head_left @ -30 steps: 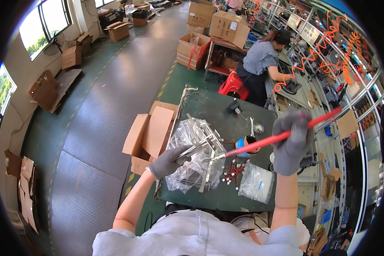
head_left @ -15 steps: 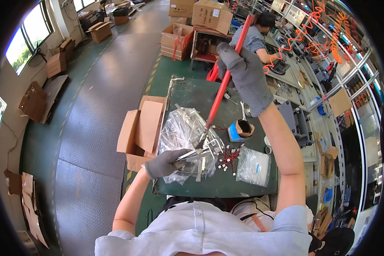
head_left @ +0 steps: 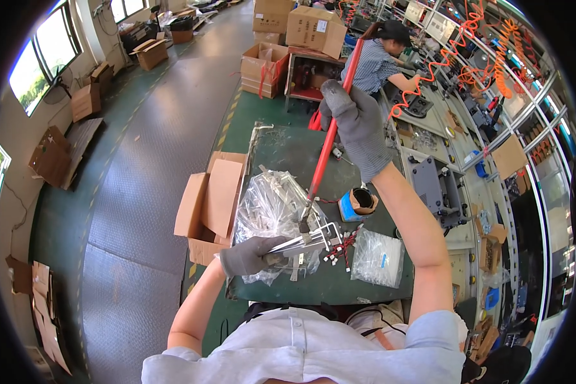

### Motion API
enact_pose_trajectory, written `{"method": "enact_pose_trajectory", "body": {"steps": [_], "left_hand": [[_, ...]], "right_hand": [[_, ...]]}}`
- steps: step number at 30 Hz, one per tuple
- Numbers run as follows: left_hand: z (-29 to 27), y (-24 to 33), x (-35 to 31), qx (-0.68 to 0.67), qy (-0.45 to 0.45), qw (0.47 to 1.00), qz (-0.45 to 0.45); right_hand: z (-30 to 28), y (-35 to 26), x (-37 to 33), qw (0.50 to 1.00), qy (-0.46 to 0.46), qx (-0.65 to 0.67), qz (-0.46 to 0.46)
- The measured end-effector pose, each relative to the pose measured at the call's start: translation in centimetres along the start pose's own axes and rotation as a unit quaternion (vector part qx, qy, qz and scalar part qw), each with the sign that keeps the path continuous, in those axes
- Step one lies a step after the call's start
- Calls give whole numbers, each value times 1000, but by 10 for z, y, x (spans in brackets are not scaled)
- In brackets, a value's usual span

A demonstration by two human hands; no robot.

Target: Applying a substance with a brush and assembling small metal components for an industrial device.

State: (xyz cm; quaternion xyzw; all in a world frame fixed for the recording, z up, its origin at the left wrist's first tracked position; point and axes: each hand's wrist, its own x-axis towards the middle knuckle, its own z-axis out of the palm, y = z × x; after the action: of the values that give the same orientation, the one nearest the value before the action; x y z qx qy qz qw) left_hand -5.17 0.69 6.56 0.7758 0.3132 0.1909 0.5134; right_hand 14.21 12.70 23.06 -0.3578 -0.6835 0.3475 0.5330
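Observation:
My left hand, in a grey glove, is closed around a bundle of thin silvery metal brackets with bent ends. A long red-handled brush slants down from my gloved right hand, whose fingers are wrapped round its upper part. The brush's dark tip meets the brackets from above. Beneath them, a clear plastic bag of similar metal parts lies on the green tabletop. Right of the brackets are a blue can with torn cardboard round its rim and a cluster of red wires with white connectors.
An open cardboard box stands against the table's left side. A clear bag of small white parts lies at the right. Beyond the table, a person works at a bench with orange coiled hoses. Several cartons are stacked behind.
The brush and my right hand have shifted slightly left and down. The bracket bundle has moved a little right and lower, turning slightly, with the brush tip still against it.

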Motion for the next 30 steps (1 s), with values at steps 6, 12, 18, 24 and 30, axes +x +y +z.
{"method": "enact_pose_trajectory", "body": {"steps": [6, 12, 18, 24, 30], "left_hand": [[21, -3, 7, 18, -72, 997, -37], [35, 0, -17, -5, -190, 981, -32], [43, -38, -23, 113, -293, 945, -95], [92, -55, -51, 237, -287, 928, -25], [212, 1, -75, 163, -480, 859, 69]], "right_hand": [[-3, 19, -9, 997, 30, -33, -60], [-33, -27, -42, 975, 208, 12, -75], [-47, -78, -210, 860, 482, 60, -156], [43, -84, -365, 791, 577, 204, -28], [85, -162, -516, 689, 699, 133, -137]]}}
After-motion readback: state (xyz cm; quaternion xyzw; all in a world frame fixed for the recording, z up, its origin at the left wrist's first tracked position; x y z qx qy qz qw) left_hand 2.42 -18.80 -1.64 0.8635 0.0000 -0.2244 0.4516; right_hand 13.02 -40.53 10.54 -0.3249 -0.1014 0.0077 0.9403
